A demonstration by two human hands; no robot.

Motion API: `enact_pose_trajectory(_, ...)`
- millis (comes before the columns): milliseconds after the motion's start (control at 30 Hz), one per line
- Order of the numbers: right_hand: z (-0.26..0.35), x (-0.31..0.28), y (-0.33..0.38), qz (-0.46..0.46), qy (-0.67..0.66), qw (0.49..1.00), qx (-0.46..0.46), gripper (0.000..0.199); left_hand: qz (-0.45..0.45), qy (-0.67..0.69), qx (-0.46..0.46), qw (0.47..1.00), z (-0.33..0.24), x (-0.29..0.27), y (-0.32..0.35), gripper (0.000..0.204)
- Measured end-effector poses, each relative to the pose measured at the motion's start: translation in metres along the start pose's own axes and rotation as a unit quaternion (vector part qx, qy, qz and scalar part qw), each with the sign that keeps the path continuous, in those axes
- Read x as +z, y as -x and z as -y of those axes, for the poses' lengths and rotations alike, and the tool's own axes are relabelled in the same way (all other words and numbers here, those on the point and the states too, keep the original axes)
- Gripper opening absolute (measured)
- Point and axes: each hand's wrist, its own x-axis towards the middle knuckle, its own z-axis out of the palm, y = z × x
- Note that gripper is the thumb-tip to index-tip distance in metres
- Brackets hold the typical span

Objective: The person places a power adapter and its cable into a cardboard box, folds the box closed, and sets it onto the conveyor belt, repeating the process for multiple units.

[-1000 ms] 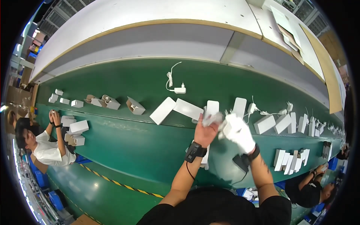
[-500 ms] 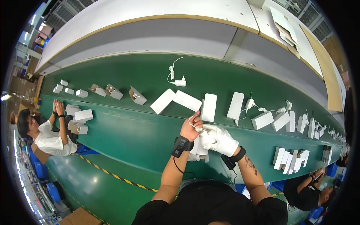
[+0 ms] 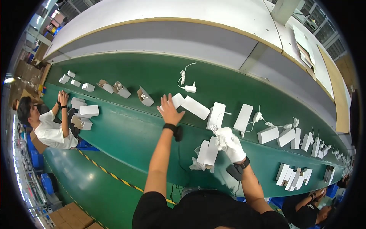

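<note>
My left hand, bare and with its fingers spread, reaches over a white box at the belt's far side; whether its palm touches the box is hidden. In a white glove, my right hand is closed around a white bundled cable, whose loose end sticks up. The glove hides whether a plug is attached. Just left of the glove, white boxes stand beside crumpled clear plastic. Beyond the hands lie another tilted white box and an upright one.
A white plug adapter with its cable lies on the far green strip. More boxes and adapters line the right side. Open boxes stand to the left. Co-workers sit at far left and lower right. A white shelf runs behind.
My hands have parted. The left let go of the cable and moved left and away to the white box, fingers spreading. The right keeps the cable, slightly farther right. The view has shifted a little.
</note>
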Motion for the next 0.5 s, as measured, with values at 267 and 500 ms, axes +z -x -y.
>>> enact_pose_trajectory(267, 0.019, 0.034, 0.009, 0.034, -0.374, 0.916, 0.141, 0.062, 0.25, 0.214, -0.002, 0.944, 0.093, -0.027, -0.033, 0.096)
enact_pose_trajectory(500, 0.03, 0.041, 0.014, 0.164, -0.519, 0.818, 0.187, 0.062, 0.381, 0.382, 0.096, 0.836, -0.022, -0.047, 0.022, 0.082)
